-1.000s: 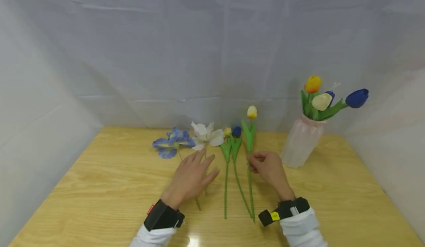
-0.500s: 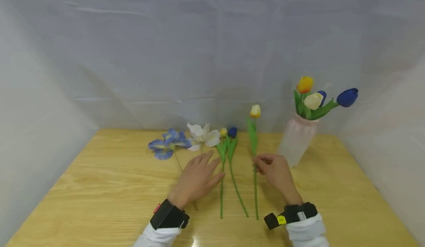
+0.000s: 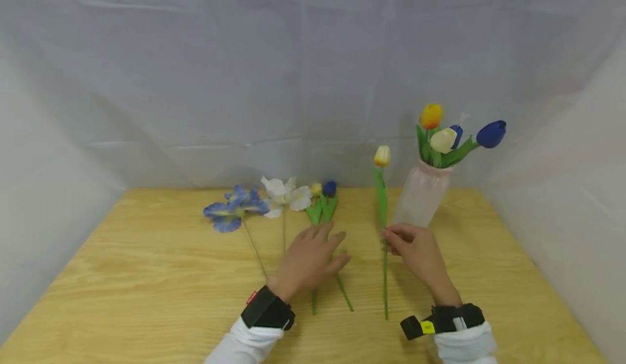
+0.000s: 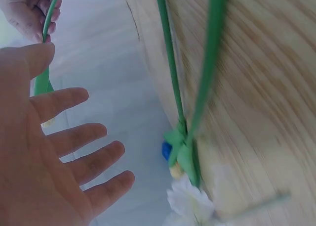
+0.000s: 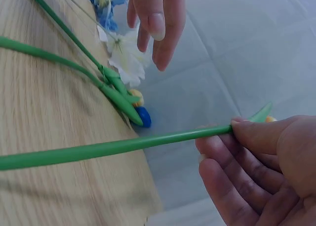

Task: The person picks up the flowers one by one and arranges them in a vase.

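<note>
My right hand (image 3: pixel 415 252) pinches the green stem of a white-and-yellow tulip (image 3: pixel 382 190) between thumb and fingers, the bloom pointing away from me. In the right wrist view the stem (image 5: pixel 113 146) passes over the wooden table. My left hand (image 3: pixel 310 258) hovers with spread fingers above two tulips lying on the table, one yellow (image 3: pixel 316 189) and one blue (image 3: pixel 330 189). Nothing is in the left palm (image 4: pixel 34 152) in the left wrist view. Left of them lie a white iris-like flower (image 3: pixel 286 195) and a blue iris-like flower (image 3: pixel 235 209).
A pale pink vase (image 3: pixel 421 195) stands at the back right of the table (image 3: pixel 146 277), beyond my right hand. It holds several tulips: an orange-yellow tulip (image 3: pixel 432 116), a white tulip (image 3: pixel 443 140) and blue ones (image 3: pixel 491 134). A grey cloth (image 3: pixel 244 81) hangs behind.
My right hand has carried the white-and-yellow tulip rightward, away from the other two tulips and towards the vase. My left hand has shifted right, from over the iris-like flowers' stems to over those tulips.
</note>
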`<state>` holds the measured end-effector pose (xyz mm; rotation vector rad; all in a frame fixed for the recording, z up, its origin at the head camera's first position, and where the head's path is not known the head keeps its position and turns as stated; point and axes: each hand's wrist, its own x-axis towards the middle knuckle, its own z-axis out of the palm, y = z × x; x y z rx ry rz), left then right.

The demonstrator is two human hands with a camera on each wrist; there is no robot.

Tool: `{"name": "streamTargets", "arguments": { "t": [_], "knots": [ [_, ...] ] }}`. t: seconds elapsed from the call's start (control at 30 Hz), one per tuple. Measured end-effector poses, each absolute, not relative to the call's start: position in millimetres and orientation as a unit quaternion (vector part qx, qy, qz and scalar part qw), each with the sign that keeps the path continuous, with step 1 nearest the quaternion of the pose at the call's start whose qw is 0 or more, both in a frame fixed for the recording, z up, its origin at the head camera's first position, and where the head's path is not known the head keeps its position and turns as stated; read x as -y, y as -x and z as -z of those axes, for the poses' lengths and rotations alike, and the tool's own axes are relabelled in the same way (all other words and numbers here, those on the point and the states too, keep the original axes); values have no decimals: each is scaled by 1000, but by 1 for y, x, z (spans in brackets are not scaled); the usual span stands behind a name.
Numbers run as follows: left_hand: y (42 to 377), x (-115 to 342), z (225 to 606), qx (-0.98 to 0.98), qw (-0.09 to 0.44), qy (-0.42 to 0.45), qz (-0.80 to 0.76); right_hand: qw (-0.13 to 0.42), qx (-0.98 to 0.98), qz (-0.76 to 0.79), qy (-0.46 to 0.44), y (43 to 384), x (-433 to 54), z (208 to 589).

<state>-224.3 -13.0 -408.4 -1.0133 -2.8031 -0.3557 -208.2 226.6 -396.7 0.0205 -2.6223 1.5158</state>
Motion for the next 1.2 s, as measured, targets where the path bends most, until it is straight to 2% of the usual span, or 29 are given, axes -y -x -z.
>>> {"name": "streamTargets", "arguments": {
  "t": [0.17,0.3,0.63,0.87,1.1,1.2],
  "knots": [
    [225,-3,411,931,67,341,107,49,870,-490,15,202,-235,395],
    [225,-7,409,928,75,348,111,73,873,-482,0,196,-236,389],
    [222,-11,397,920,88,360,127,203,843,-495,-59,177,-237,364],
    [220,-12,402,922,67,359,130,257,824,-500,-68,174,-240,365],
    [223,-21,401,915,70,370,148,373,776,-503,-80,171,-259,370],
    [225,-26,402,913,71,374,148,386,768,-506,-73,171,-267,374]
  ]
}}
